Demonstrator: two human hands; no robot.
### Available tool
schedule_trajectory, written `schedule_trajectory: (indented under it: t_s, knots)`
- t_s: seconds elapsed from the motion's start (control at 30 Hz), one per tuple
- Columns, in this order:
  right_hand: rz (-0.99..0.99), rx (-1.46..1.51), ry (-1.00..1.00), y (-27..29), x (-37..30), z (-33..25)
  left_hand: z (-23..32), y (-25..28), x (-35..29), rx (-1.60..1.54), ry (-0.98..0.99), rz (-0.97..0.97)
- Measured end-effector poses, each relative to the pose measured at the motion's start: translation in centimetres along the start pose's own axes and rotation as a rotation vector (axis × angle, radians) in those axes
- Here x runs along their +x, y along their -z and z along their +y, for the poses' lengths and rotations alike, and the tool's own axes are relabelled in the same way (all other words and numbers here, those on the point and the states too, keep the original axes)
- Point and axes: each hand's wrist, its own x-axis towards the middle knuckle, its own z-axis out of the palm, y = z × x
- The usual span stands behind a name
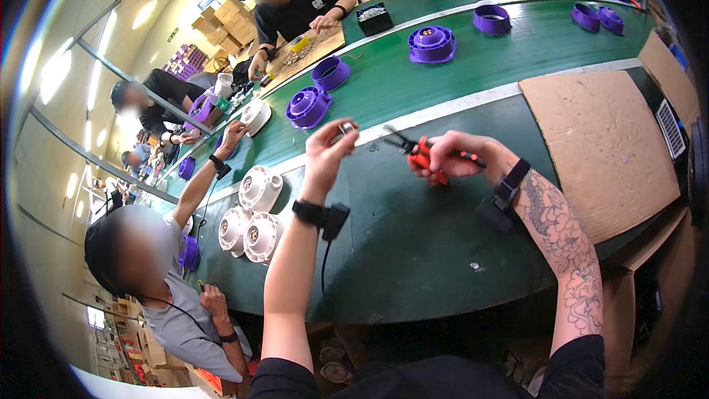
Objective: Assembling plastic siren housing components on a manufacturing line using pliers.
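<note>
Three round white plastic housings (255, 193) cluster at eight o'clock from the red-handled pliers (422, 153); a flat brown cardboard sheet (602, 148) lies at three, a flanged purple plastic housing (432, 46) at twelve. Above the green bench (413, 266), the right hand (452, 155) wraps the pliers; the left hand (329, 146) pinches a small pale piece (346, 128).

left hand (330, 149) raised, pinching; right hand (454, 154) curled, gripping; forearms (290, 273) apart.
</note>
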Motion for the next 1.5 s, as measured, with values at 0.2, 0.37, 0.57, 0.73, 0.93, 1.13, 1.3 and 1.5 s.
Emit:
schedule_trajectory:
  t_s: [0.2, 0.37, 0.57, 0.73, 0.93, 1.13, 1.3, 1.5]
  knots:
    - [0.027, 0.441, 0.096, 3.1, -1.4, 0.7, -8.8, 5.8, 8.6, 0.681, 0.282, 0.301]
    - [-0.109, 0.466, 0.107, 3.7, -1.3, 1.2, -11.6, 8.4, 12.7, 0.905, 0.305, 0.557]
    - [-0.151, 0.518, 0.085, 4.8, -1.4, 2.1, -13.5, 4.3, 15.2, 0.772, 0.089, 0.688]
    - [-0.225, 0.543, 0.107, 5.3, -0.1, 2.6, -11.1, -3.5, 17.7, 0.567, -0.147, 0.192]
    - [-0.281, 0.571, 0.167, 5.4, -0.3, 3.0, -9.6, -12.4, 23.0, 0.880, -0.290, 0.055]
    - [-0.269, 0.612, 0.108, 5.1, 0.4, 2.9, -10.1, -10.9, 24.7, 0.937, -0.068, 0.132]
    - [-0.267, 0.593, 0.142, 5.4, 0.0, 2.8, -8.4, -9.7, 18.2, -0.085, 0.018, 0.089]
    - [-0.252, 0.514, 0.102, 3.8, -0.2, 1.1, -4.0, -1.1, 8.0, -0.725, 0.059, 0.175]
